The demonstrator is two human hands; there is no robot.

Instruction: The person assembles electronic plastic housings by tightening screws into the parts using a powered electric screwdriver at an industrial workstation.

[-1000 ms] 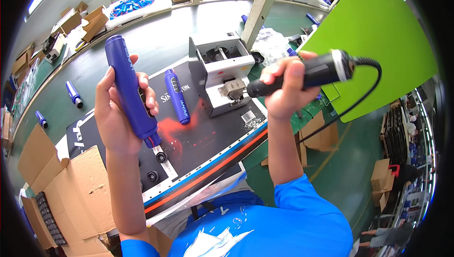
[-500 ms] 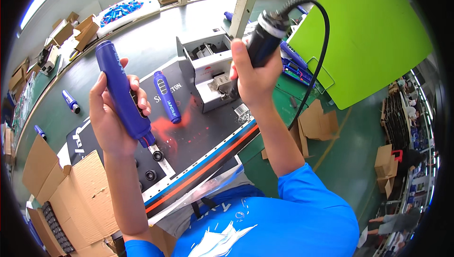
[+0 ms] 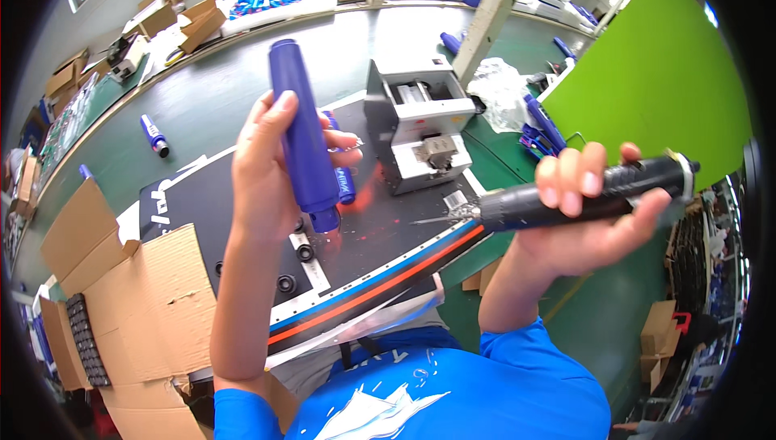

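Note:
My left hand is closed around a dark blue plastic tube-shaped housing, held tilted above the mat with its narrower end down. In my right hand is a black electric screwdriver, lying nearly level, its thin bit pointing left toward the lower end of the housing but apart from it. A second blue housing rests on the black mat, partly hidden behind my left fingers. Small black ring-shaped caps are on the mat near my left forearm.
A grey-white metal machine stands behind the mat. To the left are an open cardboard box and another blue housing. Clear plastic wrap and a large green panel are at the right.
The screwdriver has swung from upright to nearly level and moved right and down, its bit now pointing left. The housing in my left hand has turned more upright. The view has shifted.

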